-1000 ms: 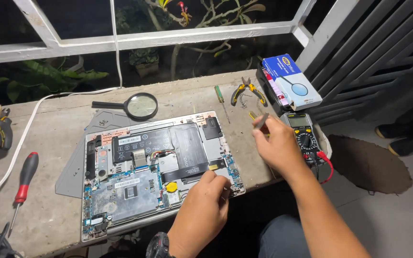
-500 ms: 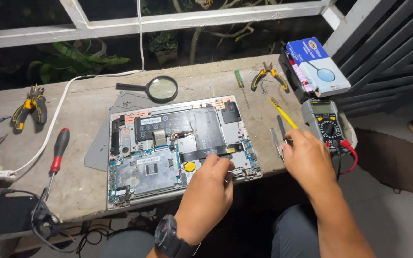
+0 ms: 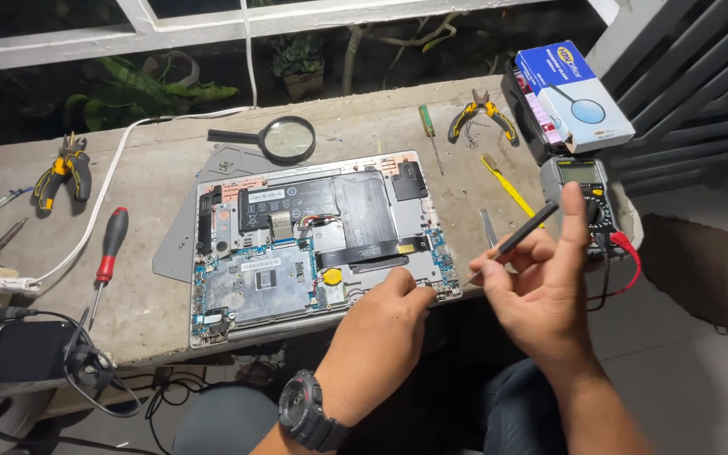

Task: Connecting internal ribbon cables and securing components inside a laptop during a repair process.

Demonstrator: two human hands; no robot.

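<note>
Presently the opened laptop [image 3: 313, 244] is steadied at its near right corner by the left hand [image 3: 385, 324], fingers curled flat, gripping nothing. A thin black probe [image 3: 520, 238] is pinched in the right hand [image 3: 541, 282]; it should be lowered slowly, clear of the ribbon cable [image 3: 364, 250].

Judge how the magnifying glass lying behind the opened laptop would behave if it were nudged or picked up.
The magnifying glass lies flat on the rough bench, so it would probably slide, not roll. Its round lens looks heavier than its thin black handle, so it may tip lens-down if lifted by the handle. The glass is likely fragile.
</note>
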